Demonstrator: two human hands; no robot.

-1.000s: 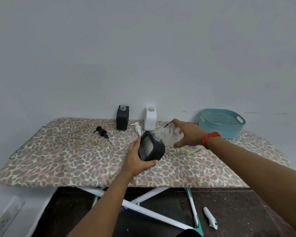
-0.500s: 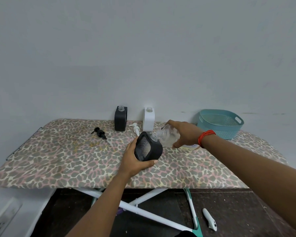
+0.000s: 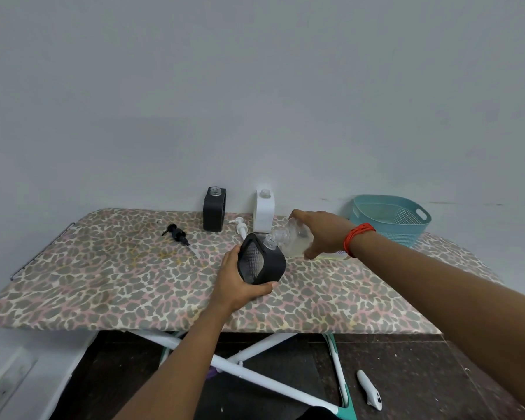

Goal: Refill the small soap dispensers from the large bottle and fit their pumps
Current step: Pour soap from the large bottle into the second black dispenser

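The left grip (image 3: 237,286) curls round the black dispenser (image 3: 262,263), held tilted over the ironing board (image 3: 103,268). The right grip (image 3: 323,234) wraps the large clear bottle (image 3: 296,242), tipped so its mouth meets the dispenser's open neck. Best to tip slowly, with mouth directly over neck and the dispenser steady, lest soap run down its side.

left hand (image 3: 235,287) curled, gripping; right hand (image 3: 325,233) curled, gripping, palm down.
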